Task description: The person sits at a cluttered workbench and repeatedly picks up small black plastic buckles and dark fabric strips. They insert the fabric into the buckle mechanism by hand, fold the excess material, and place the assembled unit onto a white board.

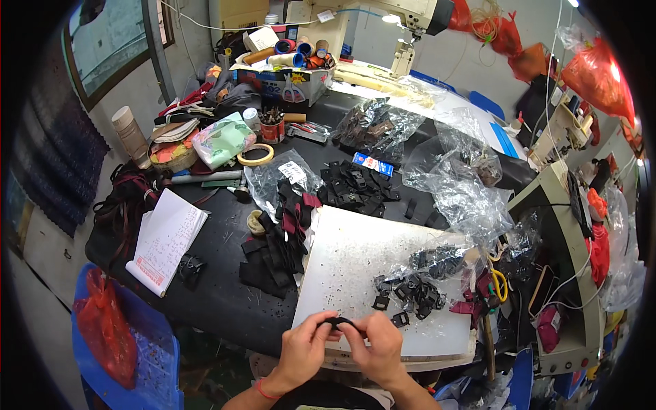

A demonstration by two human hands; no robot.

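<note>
Between my two hands, over the near edge of a white board (pixel 355 239), a short black strap (pixel 336 322) is bent into an arch. The thumb and fingers of my left hand (pixel 305 345) pinch one end. My right hand (pixel 378 345) pinches the other end; whether a buckle is on the strap I cannot make out. Just beyond my right hand several black plastic buckles (pixel 418 294) lie in a loose pile on the board. Left of the board are black webbing straps (pixel 270 263), with a maroon strap (pixel 311 201) among them.
A heap of black strap pieces (pixel 355 186) lies behind the board. Clear plastic bags (pixel 465 195) spread at the right, near yellow-handled scissors (pixel 500 285). An open notebook (pixel 167 239), a tape roll (pixel 255 154) and a blue chair (pixel 154 348) are at the left. A sewing machine (pixel 403 58) stands at the back.
</note>
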